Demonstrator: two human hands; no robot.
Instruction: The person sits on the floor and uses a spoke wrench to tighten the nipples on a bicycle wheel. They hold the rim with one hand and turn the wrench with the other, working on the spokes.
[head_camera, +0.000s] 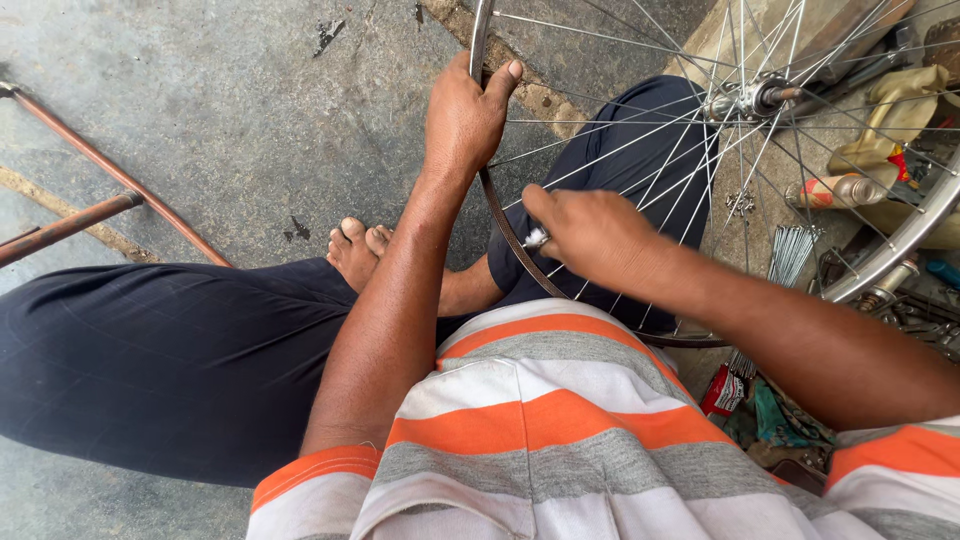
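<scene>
Two hands work a bare bicycle wheel (700, 150) propped across the seated person's dark-trousered lap, apparently to steady it. Its shiny metal rim has no tyre; thin spokes fan from the hub (752, 98). The left hand (466, 115) grips the rim's edge. The right hand (590, 235) pinches a small silvery tool (536, 238) at the rim. Loose spokes (790, 255) lie beyond on concrete.

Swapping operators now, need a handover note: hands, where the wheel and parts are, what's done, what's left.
Left hand: closed on the silver spoked bicycle wheel rim, holding it upright over the lap.
Right hand: pinching a small silver tool against the rim's inner side.
Hub is in place and many spokes are laced.
A bundle of loose steel spokes lies on the ground to the right.
Whether the spokes are tight cannot be told.
</scene>
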